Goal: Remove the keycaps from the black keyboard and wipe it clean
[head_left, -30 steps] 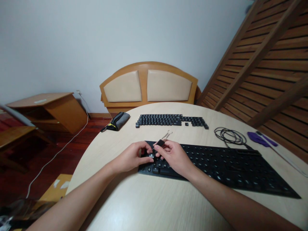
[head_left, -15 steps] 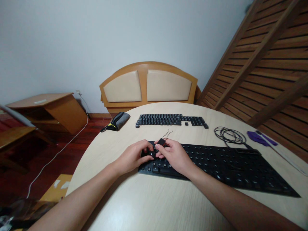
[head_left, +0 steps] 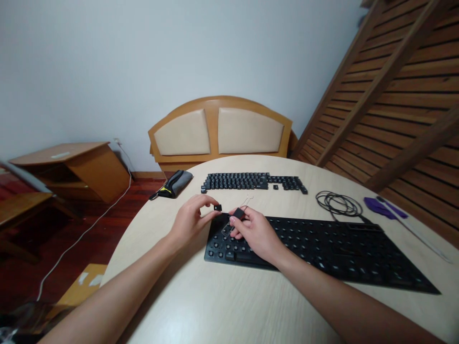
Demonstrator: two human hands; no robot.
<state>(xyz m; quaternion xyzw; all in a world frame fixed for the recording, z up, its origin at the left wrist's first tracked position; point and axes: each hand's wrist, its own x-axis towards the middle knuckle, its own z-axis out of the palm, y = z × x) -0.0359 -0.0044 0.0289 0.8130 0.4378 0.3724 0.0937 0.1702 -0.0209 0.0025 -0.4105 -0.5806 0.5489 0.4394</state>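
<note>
Between thumb and forefinger, my left hand (head_left: 193,215) pinches a small black keycap (head_left: 217,208), just beyond the far left corner of the keyboard. My right hand (head_left: 254,231) grips a keycap puller (head_left: 238,214) by its black middle; thin wire prongs stick out at both ends, the near ones over the keyboard's left part. The black keyboard (head_left: 322,251) lies flat on the table, with most of its keycaps off and the switches bare. A long black key (head_left: 230,256) is still fitted near its front left edge.
Removed keycaps (head_left: 236,181) lie in rows across the back of the round table (head_left: 172,296). A grey and black pouch (head_left: 176,183) sits at the back left. Coiled cable (head_left: 339,204), a purple cloth (head_left: 383,207) and a white-handled stick (head_left: 416,230) lie to the right.
My left hand has lifted off the keyboard and moved up and left with the keycap. The puller's near prongs now show free of any keycap. The view has shifted slightly.
</note>
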